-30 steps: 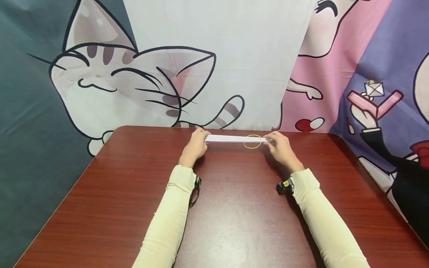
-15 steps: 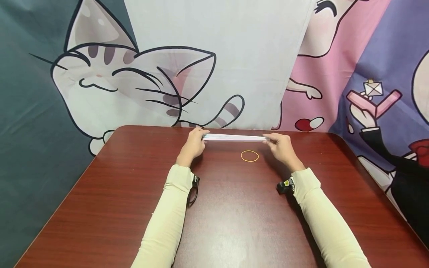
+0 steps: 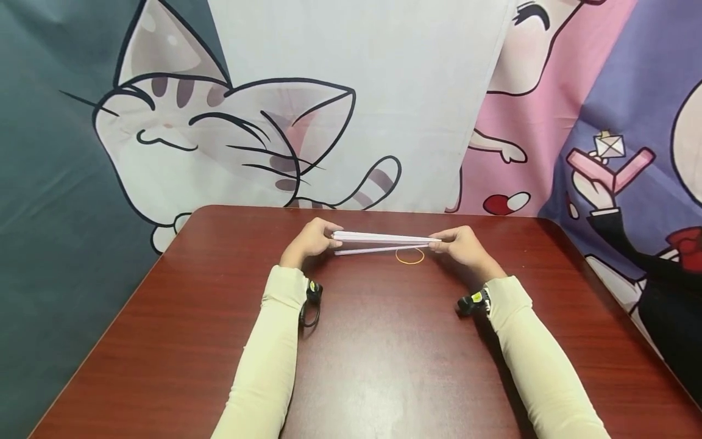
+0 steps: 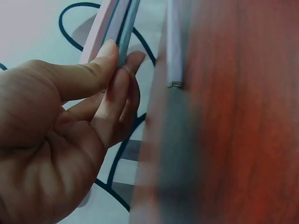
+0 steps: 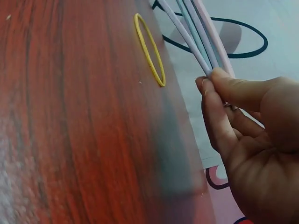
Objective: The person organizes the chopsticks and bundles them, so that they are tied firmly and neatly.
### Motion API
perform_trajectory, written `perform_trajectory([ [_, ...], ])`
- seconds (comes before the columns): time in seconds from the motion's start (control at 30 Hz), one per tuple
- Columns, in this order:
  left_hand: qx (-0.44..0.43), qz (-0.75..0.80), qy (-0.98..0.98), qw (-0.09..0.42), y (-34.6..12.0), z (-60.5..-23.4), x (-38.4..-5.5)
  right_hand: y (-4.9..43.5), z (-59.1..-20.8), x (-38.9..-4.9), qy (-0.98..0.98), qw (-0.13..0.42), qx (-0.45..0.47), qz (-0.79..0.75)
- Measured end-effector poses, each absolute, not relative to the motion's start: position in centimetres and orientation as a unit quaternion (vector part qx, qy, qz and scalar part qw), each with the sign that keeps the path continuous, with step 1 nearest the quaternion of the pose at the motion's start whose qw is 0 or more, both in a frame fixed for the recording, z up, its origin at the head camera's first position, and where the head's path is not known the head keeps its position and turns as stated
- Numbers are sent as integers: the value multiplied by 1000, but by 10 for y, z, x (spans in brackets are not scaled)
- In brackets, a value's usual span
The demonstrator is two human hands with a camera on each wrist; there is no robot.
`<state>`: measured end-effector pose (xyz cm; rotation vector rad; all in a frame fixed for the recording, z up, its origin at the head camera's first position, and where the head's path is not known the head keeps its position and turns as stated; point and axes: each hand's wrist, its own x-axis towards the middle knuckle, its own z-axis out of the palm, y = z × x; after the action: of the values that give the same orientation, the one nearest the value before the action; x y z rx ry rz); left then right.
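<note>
Several long, thin pastel sticks in pink, lavender and teal stretch between the two hands above the far part of the table. The left hand pinches the bundle's left end between thumb and fingers. At the other end, the right hand pinches the sticks together. One lavender stick is apart from the rest at the left, its end free of the left hand; it slants up to the right hand's fingers. A yellow rubber band lies on the table just this side of the sticks, near the right hand.
The brown wood-grain table reaches to its far edge just beyond the hands. Behind it hangs a cloth backdrop printed with a cartoon cat and other figures. Each wrist bears a small black camera, such as the right camera.
The rubber band, earlier overlapping the bundle, dropped onto the table. Both hands have come slightly nearer with the sticks, and one stick's left end has parted from the bundle.
</note>
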<state>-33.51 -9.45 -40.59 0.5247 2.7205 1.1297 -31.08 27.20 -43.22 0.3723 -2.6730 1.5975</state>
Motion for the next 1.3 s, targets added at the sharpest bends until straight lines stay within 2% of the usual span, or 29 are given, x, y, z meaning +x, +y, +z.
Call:
perform_trajectory([
  [0.17, 177, 369, 909, 77, -91, -409, -335, 272, -433, -308, -836, -17, 77, 542],
  [0.4, 191, 281, 936, 91, -81, -410, -332, 273, -438, -307, -794, -86, 31, 601],
  [0.53, 189, 231, 950, 93, -75, -410, -329, 272, -435, -305, -793, -90, 23, 602],
  [1.0, 198, 211, 952, 102, -72, -413, -327, 275, -433, -301, -836, -59, 37, 544],
  [1.3, 236, 214, 940, 123, -76, -413, -328, 271, -435, -298, -862, 15, 65, 503],
])
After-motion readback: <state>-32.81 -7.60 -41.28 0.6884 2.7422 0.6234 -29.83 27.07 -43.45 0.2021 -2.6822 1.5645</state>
